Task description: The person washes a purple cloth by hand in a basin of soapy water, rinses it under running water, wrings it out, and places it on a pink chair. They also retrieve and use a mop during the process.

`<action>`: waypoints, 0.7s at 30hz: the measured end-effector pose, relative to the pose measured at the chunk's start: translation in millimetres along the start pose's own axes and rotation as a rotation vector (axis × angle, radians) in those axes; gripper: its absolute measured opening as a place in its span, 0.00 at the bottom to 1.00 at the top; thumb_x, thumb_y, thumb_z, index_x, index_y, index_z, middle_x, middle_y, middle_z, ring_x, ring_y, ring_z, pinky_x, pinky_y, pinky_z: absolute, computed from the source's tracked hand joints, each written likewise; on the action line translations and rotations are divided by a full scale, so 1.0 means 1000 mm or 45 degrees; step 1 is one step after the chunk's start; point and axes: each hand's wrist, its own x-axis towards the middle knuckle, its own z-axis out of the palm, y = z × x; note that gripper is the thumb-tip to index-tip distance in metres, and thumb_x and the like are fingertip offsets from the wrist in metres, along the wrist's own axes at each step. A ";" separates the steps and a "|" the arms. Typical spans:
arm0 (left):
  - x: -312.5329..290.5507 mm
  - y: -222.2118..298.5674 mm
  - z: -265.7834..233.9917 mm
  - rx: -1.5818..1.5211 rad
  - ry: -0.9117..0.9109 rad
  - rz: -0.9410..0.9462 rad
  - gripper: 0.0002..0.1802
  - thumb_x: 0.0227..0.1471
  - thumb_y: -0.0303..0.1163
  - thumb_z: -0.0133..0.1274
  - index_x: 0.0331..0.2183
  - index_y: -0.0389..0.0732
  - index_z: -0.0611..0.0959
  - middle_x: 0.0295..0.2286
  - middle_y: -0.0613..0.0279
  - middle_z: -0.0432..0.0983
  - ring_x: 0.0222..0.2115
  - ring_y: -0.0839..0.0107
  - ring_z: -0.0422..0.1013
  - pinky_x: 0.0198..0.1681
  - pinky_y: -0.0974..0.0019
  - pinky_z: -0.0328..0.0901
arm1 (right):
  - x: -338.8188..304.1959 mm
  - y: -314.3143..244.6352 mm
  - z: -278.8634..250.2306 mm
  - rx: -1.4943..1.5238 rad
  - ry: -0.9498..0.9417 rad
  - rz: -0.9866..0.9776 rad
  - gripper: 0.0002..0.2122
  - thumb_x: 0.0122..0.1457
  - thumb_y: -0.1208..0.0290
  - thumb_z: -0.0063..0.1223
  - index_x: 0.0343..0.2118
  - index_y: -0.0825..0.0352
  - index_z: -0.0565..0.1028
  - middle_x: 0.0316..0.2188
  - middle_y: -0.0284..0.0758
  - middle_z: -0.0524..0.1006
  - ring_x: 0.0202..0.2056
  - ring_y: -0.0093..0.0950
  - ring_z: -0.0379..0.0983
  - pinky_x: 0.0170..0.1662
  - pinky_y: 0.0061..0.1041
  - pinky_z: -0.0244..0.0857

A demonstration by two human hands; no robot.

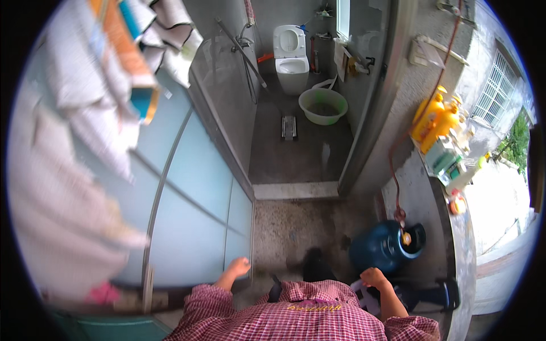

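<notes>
My left hand (pixel 240 266) is low in the head view, beside the frosted glass door panel (pixel 193 187), its fingers curled in with nothing showing in them. My right hand (pixel 373 277) is closed near the blue gas cylinder (pixel 372 247). Directly below that hand is a white and grey thing (pixel 369 298), partly covered by my arm and shirt. Whether the fingers grip it cannot be made out. Ahead, past a pale sill (pixel 296 190), a bathroom has a white toilet (pixel 293 68) with its lid up and a pale green-white basin (pixel 323 106).
Towels and cloths (pixel 96 85) hang at the left. On the right, a ledge (pixel 462 244) bears yellow pump bottles (pixel 438 122) and other containers. A red hose (pixel 393 165) runs down to the cylinder. A floor drain cover (pixel 289 128) lies beyond the sill.
</notes>
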 end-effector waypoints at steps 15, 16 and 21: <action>0.431 0.253 -0.444 0.733 0.412 -0.036 0.33 0.49 0.46 0.56 0.56 0.52 0.68 0.59 0.62 0.56 0.61 0.59 0.51 0.62 0.39 0.42 | 0.352 -0.272 -0.231 -0.063 0.023 -0.405 0.07 0.57 0.71 0.49 0.31 0.68 0.77 0.22 0.35 0.77 0.24 0.24 0.75 0.27 0.23 0.69; 0.456 0.257 -0.469 0.785 0.427 -0.030 0.36 0.49 0.47 0.56 0.58 0.51 0.65 0.61 0.63 0.53 0.63 0.60 0.48 0.63 0.39 0.41 | 0.366 -0.298 -0.241 0.088 0.019 -0.344 0.07 0.57 0.71 0.49 0.32 0.69 0.77 0.23 0.34 0.77 0.25 0.23 0.74 0.27 0.23 0.69; 0.620 0.263 -0.586 1.091 0.621 0.052 0.38 0.50 0.48 0.54 0.60 0.49 0.63 0.63 0.63 0.50 0.64 0.61 0.45 0.64 0.43 0.38 | 0.437 -0.384 -0.260 0.302 0.097 -0.193 0.10 0.57 0.66 0.50 0.33 0.69 0.76 0.25 0.34 0.77 0.27 0.23 0.75 0.29 0.23 0.69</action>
